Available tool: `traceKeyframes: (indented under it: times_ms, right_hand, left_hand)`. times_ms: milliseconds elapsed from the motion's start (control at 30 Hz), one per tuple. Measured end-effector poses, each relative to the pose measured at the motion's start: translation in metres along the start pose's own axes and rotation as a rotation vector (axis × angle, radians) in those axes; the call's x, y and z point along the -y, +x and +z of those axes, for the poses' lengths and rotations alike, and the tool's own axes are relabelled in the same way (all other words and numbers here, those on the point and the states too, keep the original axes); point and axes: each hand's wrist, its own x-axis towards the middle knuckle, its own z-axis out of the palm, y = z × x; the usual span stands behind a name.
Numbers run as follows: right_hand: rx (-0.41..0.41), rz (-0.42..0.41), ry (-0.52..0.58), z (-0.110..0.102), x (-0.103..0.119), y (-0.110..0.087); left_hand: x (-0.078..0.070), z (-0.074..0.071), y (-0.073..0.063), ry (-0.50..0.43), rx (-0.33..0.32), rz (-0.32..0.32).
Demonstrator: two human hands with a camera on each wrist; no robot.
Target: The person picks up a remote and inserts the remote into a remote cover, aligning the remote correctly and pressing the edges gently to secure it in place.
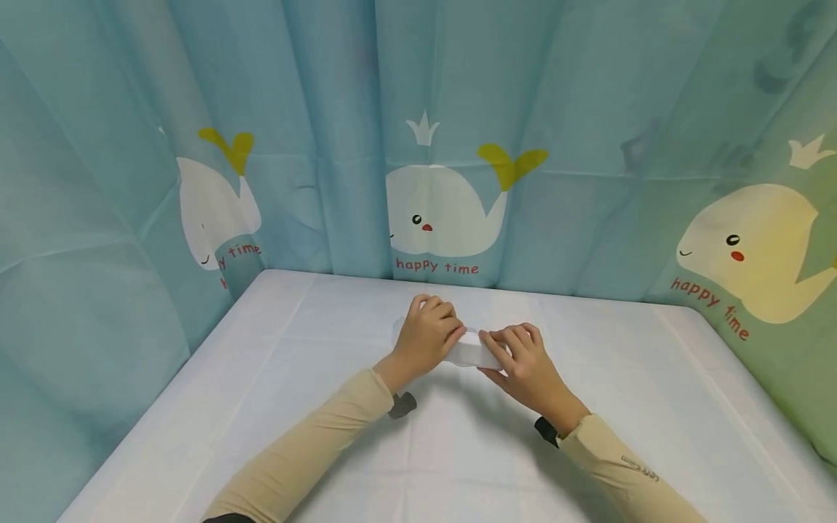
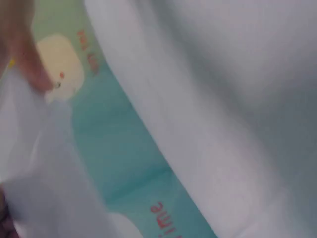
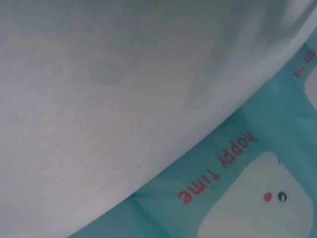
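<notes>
A small white box-like thing (image 1: 472, 351) with clear-looking, wavy edges is held over the far half of the table; its exact kind cannot be told. My left hand (image 1: 428, 333) grips its left part from above with bent fingers, covering much of it. On the right end, my right hand (image 1: 522, 363) pinches it between thumb and fingers. The left wrist view shows the white thing (image 2: 49, 158) blurred and close up, with a finger (image 2: 34, 64) at its upper end. Neither hand nor the thing shows in the right wrist view.
A white cloth covers the table (image 1: 366, 465), which has rounded far corners. Blue-green curtains (image 1: 340, 145) with printed whales stand right behind its far edge and along the sides. Dark wrist-worn pieces (image 1: 402, 404) hang below both wrists.
</notes>
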Motion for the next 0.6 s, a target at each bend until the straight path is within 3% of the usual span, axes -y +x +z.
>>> traceKeyframes:
  times_ms: [167, 300, 433, 600]
  right_hand:
    - [-0.012, 0.008, -0.003, 0.0, -0.001, 0.002]
    - [-0.067, 0.129, 0.014, -0.002, -0.004, 0.007]
    - [-0.125, 0.291, 0.053, -0.006, -0.005, 0.014]
    - [-0.166, 0.336, 0.065, -0.007, -0.003, 0.019]
  left_hand:
    - [-0.005, 0.003, -0.002, -0.022, -0.038, -0.047]
    - [-0.007, 0.003, -0.005, 0.009, -0.112, -0.111]
    - [-0.01, 0.004, -0.01, 0.055, -0.172, -0.112]
    - [-0.012, 0.008, -0.013, 0.064, -0.18, -0.104]
